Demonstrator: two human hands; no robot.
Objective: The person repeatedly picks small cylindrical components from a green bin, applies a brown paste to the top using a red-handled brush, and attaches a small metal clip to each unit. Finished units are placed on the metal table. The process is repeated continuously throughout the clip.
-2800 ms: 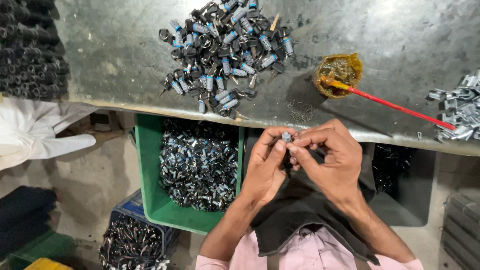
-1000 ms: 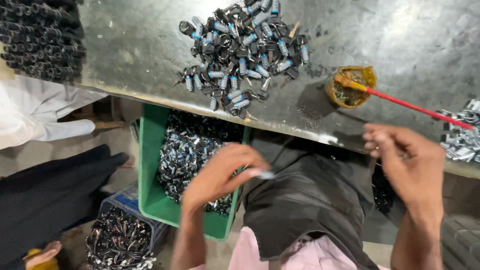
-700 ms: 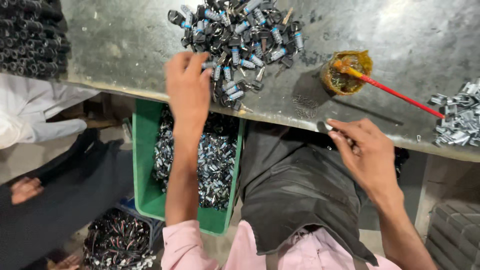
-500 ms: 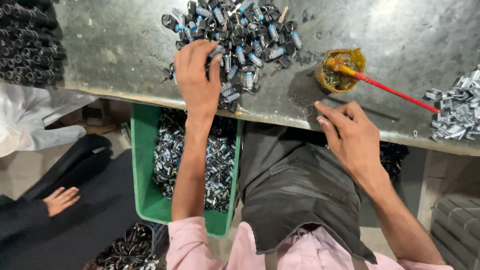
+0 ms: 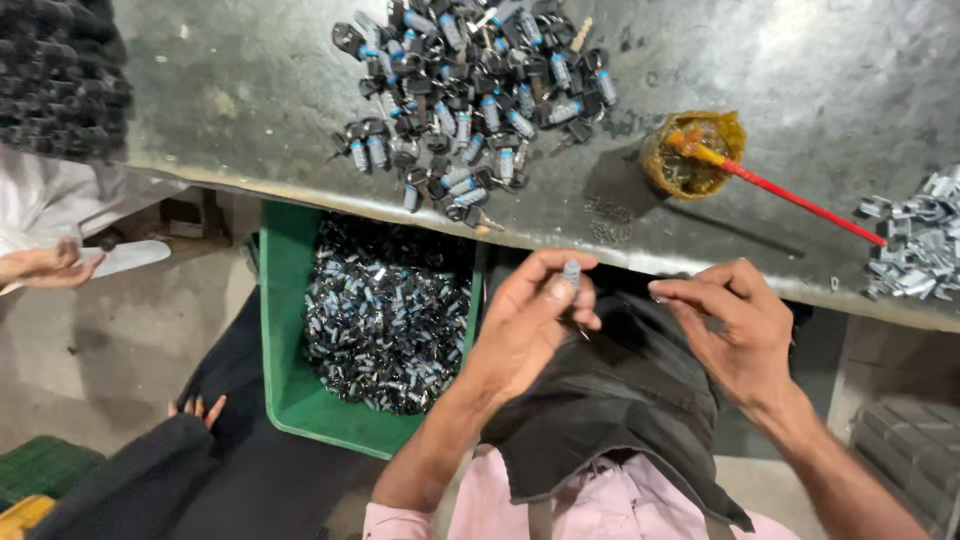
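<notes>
My left hand (image 5: 530, 320) is below the table edge, over my dark-clothed lap, pinching a small grey cylindrical part (image 5: 572, 272) upright between thumb and fingers. My right hand (image 5: 735, 330) hovers beside it on the right, fingertips pinched together; whether a tiny piece sits between them I cannot tell. A heap of small black and silver-blue parts (image 5: 470, 90) lies on the metal table (image 5: 250, 120) above my hands.
A green crate (image 5: 285, 390) of shiny finished parts stands under the table at my left knee. A small yellow pot (image 5: 690, 155) with a red stick (image 5: 800, 200) sits on the table. Silver clips (image 5: 915, 245) lie far right. Another person's hand (image 5: 45, 265) shows at left.
My left hand left the heap on the table and came back down to my lap with a small part. My right hand dropped from the table edge toward it.
</notes>
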